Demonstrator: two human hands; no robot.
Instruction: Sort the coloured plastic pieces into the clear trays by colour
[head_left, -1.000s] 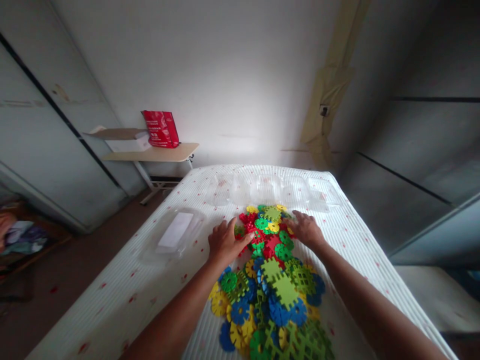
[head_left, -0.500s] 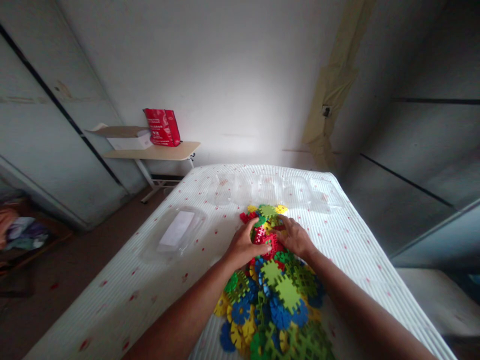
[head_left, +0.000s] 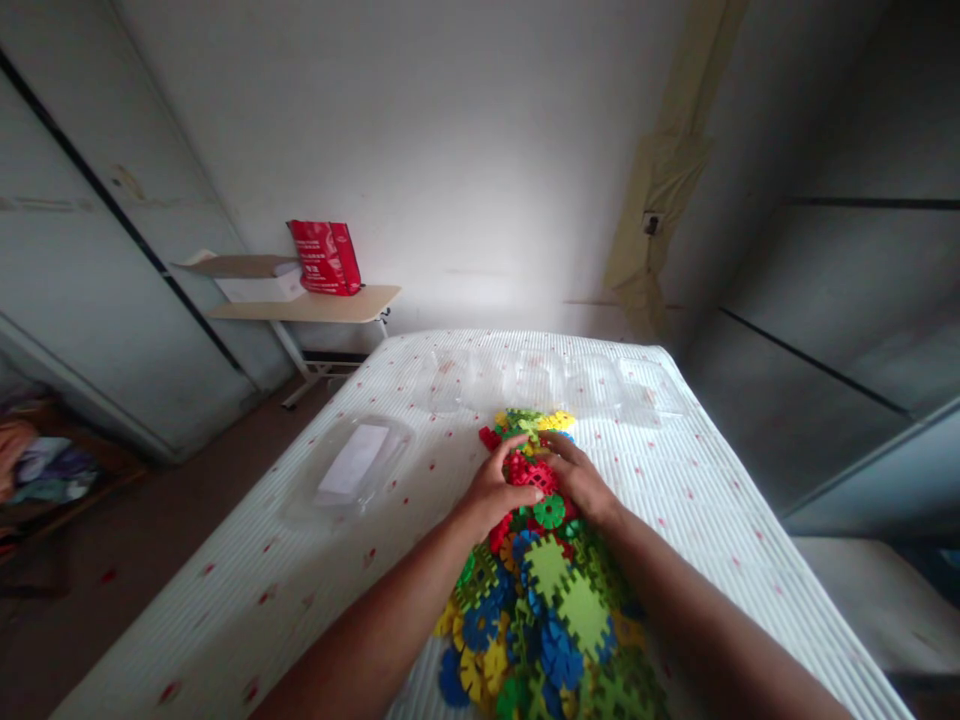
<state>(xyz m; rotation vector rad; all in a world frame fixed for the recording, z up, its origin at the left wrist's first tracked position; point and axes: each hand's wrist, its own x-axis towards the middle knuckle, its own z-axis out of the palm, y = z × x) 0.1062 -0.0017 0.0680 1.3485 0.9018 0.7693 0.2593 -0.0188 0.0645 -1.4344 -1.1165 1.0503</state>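
A heap of flat plastic interlocking pieces (head_left: 551,600) in red, green, blue and yellow lies on a white striped mattress (head_left: 247,580). My left hand (head_left: 495,492) and my right hand (head_left: 574,480) meet at the far end of the heap. Both sets of fingers curl around a cluster of red pieces (head_left: 529,473) between them. More green and yellow pieces (head_left: 536,421) lie just beyond my fingertips. My forearms partly cover the near part of the heap.
A clear plastic lid or tray (head_left: 349,465) lies on the mattress to the left. Clear plastic containers (head_left: 540,378) stand in a row near the far edge. A small side table (head_left: 315,306) with a red bag (head_left: 324,257) stands by the wall.
My hands were apart on either side of the pile's far end. They have come together at the middle and closed on the red pieces, drawing the pile in tighter.
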